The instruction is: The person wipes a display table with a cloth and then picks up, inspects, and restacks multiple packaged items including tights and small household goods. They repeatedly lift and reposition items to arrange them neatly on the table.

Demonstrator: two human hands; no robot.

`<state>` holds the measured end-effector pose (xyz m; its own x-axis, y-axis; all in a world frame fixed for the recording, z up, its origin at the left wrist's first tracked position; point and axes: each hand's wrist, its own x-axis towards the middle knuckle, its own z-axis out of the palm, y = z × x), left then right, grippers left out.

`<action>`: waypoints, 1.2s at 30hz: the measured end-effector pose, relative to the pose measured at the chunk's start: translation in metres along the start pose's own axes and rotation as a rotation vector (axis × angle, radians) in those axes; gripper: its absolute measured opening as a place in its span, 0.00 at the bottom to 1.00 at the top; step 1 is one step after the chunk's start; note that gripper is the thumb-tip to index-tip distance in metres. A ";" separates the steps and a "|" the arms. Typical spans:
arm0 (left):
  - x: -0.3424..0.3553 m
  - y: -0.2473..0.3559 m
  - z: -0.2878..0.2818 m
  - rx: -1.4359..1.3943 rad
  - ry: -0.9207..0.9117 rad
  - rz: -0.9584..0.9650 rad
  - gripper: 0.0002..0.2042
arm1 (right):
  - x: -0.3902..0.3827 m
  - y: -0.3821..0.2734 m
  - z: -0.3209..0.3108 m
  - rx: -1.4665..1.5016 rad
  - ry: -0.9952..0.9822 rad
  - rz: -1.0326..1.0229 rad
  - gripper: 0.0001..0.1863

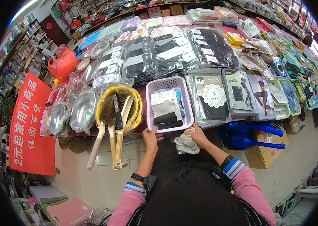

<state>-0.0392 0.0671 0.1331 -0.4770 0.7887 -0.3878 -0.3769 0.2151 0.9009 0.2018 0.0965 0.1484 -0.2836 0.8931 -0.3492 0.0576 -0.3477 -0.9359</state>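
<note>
A lilac plastic basket holding packets of grey, black and blue goods sits at the front edge of the display table. My left hand has its fingers closed on the basket's lower left corner. My right hand grips a crumpled grey-white cloth just below the basket's right corner. Left of the basket stand yellow basins with long-handled brushes lying in them. Packaged hosiery lies just right of it.
Wrapped metal bowls and a red plastic bag are on the left, beside a red banner. Blue plastic items and a cardboard box are at lower right. Packaged goods cover the table behind. A person is at the back.
</note>
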 end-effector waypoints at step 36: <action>-0.032 0.011 0.166 0.803 -0.610 0.412 0.24 | -0.065 0.006 -0.115 0.415 0.476 -0.044 0.24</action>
<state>0.1033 0.1399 0.1879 0.1100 0.9918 -0.0647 0.4558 0.0075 0.8900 0.3307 0.0693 0.1604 0.1856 0.9050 -0.3827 -0.3475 -0.3039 -0.8871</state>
